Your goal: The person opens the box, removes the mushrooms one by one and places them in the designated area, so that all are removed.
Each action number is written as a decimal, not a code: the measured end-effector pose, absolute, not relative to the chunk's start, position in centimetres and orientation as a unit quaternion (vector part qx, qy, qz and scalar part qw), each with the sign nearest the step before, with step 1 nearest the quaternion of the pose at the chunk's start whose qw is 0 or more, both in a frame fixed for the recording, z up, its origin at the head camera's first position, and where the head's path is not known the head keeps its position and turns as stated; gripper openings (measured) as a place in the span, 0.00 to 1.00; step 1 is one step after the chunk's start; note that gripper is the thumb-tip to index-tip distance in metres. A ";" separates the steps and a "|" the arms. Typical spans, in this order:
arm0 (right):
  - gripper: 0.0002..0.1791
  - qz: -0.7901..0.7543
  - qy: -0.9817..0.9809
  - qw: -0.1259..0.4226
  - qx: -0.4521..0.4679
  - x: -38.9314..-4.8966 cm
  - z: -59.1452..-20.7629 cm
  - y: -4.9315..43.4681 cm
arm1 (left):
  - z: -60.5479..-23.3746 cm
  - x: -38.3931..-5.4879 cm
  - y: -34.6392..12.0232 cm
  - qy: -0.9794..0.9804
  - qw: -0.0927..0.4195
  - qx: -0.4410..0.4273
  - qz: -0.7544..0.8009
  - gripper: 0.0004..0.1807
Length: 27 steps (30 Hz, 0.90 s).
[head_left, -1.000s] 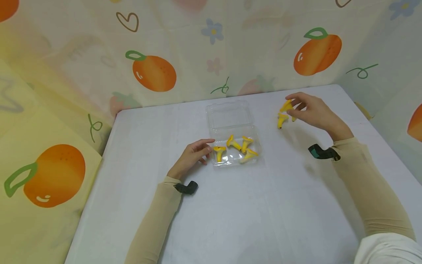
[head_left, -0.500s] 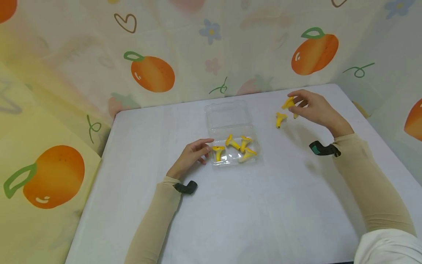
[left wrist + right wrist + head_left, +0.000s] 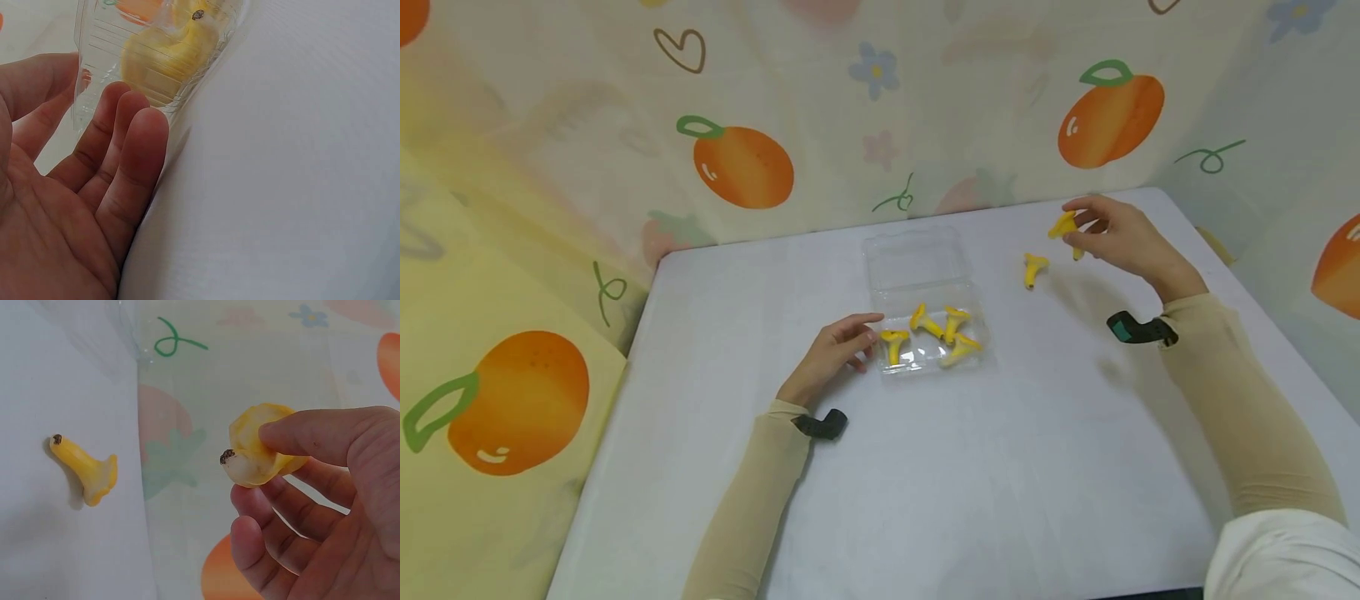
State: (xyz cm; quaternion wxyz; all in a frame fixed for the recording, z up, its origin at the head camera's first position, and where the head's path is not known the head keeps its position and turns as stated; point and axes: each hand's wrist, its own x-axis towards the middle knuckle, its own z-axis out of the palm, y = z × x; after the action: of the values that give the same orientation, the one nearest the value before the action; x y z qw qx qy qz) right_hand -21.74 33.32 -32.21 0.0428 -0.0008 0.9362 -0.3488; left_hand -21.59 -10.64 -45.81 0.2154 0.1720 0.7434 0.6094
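My right hand (image 3: 1120, 237) pinches a yellow chanterelle mushroom (image 3: 253, 434) between thumb and fingers, over the back right of the table. Its dark-tipped stem end points toward the right wrist camera. Another chanterelle (image 3: 1034, 268) lies on the cloth to the left of that hand. At the middle of the table is a clear plastic clamshell box (image 3: 925, 367), its lid (image 3: 916, 257) folded back. Several chanterelles (image 3: 928, 322) lie inside. My left hand (image 3: 831, 354) rests beside the box with relaxed fingers, the fingertips (image 3: 144, 134) right at its left wall.
A white cloth (image 3: 880, 492) covers the table. Behind it hangs a backdrop (image 3: 820, 92) printed with oranges, which continues along the left and right sides. The table's back edge runs just behind the folded lid.
My right hand has lifted slightly and drawn away from the loose chanterelle, carrying the pinched one along. My left hand keeps its place at the box. The head view has shifted a little.
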 end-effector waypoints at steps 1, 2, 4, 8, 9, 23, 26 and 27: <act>0.29 -0.349 0.936 0.044 0.001 -21.8 -32.2 33.3 | -45.8 -21.6 -10.7 0.742 0.217 0.169 0.611 0.23; 0.29 -0.350 0.936 0.046 0.002 -21.8 -32.2 33.3 | -45.9 -21.6 -10.7 0.741 0.218 0.168 0.613 0.23; 0.30 -0.350 0.935 0.048 0.005 -21.9 -32.2 33.3 | -45.9 -21.7 -10.7 0.739 0.218 0.167 0.615 0.23; 0.30 -0.352 0.935 0.050 0.012 -22.2 -32.3 33.5 | -45.9 -21.7 -10.7 0.737 0.216 0.170 0.617 0.23; 0.30 -0.352 0.935 0.050 0.014 -22.2 -32.4 33.6 | -45.9 -21.7 -10.7 0.737 0.216 0.170 0.618 0.23; 0.32 -0.350 0.935 0.049 0.027 -22.6 -32.9 34.7 | -45.7 -21.7 -10.5 0.744 0.218 0.175 0.607 0.23; 0.32 -0.350 0.935 0.050 0.029 -22.7 -32.9 34.9 | -45.7 -21.7 -10.6 0.745 0.217 0.176 0.605 0.23; 0.33 -0.350 0.935 0.050 0.030 -22.7 -32.9 35.0 | -45.7 -21.7 -10.6 0.746 0.216 0.176 0.605 0.23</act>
State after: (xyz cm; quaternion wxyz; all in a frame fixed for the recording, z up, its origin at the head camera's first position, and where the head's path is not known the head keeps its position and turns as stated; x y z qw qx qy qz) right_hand -22.70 34.96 -32.91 0.0505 0.0304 0.9350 -0.3498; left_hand -21.70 -10.56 -45.66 0.2164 0.1764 0.7458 0.6049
